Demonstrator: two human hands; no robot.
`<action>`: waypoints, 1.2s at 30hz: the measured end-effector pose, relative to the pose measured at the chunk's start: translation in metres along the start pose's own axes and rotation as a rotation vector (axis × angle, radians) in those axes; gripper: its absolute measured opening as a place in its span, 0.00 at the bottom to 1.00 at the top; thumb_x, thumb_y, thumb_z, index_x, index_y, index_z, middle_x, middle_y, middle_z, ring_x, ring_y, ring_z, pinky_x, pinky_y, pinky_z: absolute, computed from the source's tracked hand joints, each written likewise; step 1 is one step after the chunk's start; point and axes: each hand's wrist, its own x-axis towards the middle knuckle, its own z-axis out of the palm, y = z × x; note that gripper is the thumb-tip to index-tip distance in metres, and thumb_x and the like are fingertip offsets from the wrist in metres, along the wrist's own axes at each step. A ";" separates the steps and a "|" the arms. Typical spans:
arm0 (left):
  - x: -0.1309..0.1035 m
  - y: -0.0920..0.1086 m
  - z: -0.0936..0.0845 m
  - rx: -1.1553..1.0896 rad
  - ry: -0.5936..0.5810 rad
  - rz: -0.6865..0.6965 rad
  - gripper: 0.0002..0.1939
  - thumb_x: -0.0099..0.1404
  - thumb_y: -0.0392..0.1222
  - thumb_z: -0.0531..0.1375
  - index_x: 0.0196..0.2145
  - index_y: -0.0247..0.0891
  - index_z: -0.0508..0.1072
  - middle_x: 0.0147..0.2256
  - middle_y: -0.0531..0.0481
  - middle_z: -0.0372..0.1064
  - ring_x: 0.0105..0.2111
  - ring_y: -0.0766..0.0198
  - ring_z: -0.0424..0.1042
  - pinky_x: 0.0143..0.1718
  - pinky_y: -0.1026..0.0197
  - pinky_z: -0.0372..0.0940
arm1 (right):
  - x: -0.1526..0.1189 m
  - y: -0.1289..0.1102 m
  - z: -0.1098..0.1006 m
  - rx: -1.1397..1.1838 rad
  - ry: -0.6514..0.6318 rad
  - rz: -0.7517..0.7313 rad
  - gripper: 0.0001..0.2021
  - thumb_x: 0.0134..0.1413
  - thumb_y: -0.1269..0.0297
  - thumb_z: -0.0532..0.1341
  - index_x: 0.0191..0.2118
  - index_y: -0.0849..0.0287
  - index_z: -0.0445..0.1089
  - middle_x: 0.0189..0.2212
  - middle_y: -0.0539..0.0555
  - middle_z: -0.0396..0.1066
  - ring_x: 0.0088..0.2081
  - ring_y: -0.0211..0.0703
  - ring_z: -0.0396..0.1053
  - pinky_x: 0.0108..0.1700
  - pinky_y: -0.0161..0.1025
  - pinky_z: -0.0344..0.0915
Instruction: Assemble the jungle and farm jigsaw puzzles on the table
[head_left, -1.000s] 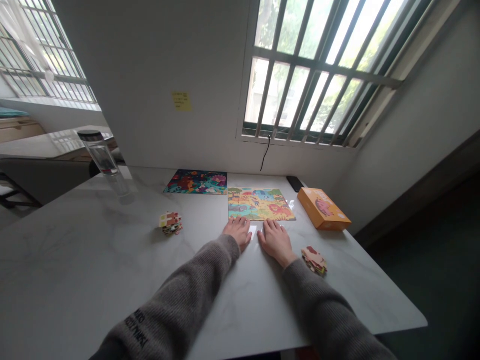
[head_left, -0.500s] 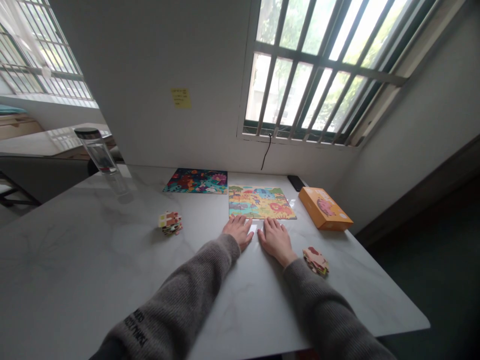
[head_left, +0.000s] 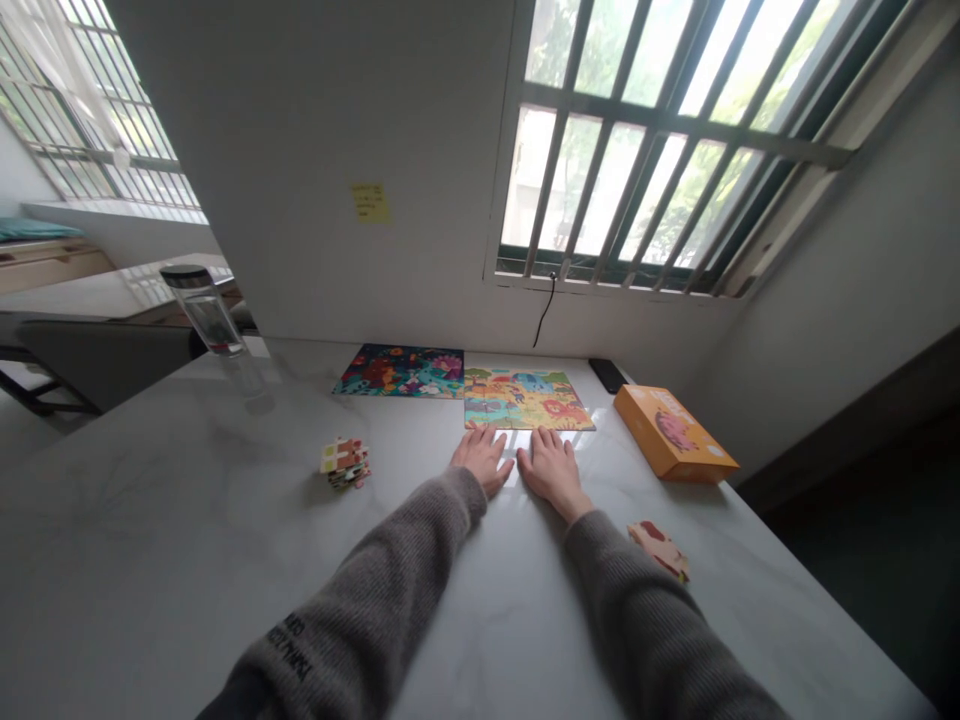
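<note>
Flat on the table, with its near edge at my fingertips, lies a bright yellow animal jigsaw puzzle. My left hand rests palm down, fingers stretched toward the puzzle's near left edge. Beside it, my right hand is also flat, fingertips at the near edge's middle. Neither hand grasps anything. A dark, colourful jigsaw puzzle adjoins the yellow one on the left. Stacks of loose puzzle pieces sit on both sides: one left of my hands, another by my right sleeve, partly hidden.
An orange box stands at the right, near a black phone by the wall. A clear bottle with a dark lid stands at the far left. A cable hangs below the barred window.
The yellow puzzle has slid away from me toward the wall, further alongside the dark puzzle. Both hands have moved forward with it. The camera view has shifted slightly.
</note>
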 end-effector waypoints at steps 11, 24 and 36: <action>0.036 -0.029 0.008 0.009 -0.019 -0.069 0.27 0.70 0.54 0.51 0.62 0.41 0.64 0.66 0.39 0.55 0.65 0.50 0.54 0.65 0.46 0.50 | 0.051 -0.002 0.010 0.027 0.006 -0.006 0.32 0.67 0.51 0.45 0.69 0.67 0.52 0.69 0.63 0.51 0.70 0.56 0.44 0.69 0.53 0.37; 0.059 -0.051 0.012 -0.004 -0.014 -0.151 0.27 0.69 0.55 0.51 0.62 0.43 0.64 0.67 0.43 0.53 0.66 0.47 0.51 0.65 0.45 0.50 | 0.087 -0.001 0.013 0.013 -0.016 -0.020 0.31 0.68 0.49 0.43 0.71 0.57 0.49 0.70 0.59 0.49 0.70 0.54 0.42 0.68 0.55 0.35; 0.056 -0.055 0.015 0.019 -0.032 -0.221 0.29 0.70 0.56 0.50 0.64 0.41 0.63 0.68 0.40 0.51 0.68 0.48 0.50 0.67 0.43 0.46 | 0.093 0.000 0.017 0.007 -0.035 -0.011 0.31 0.68 0.48 0.42 0.71 0.56 0.48 0.71 0.59 0.47 0.71 0.54 0.40 0.68 0.56 0.34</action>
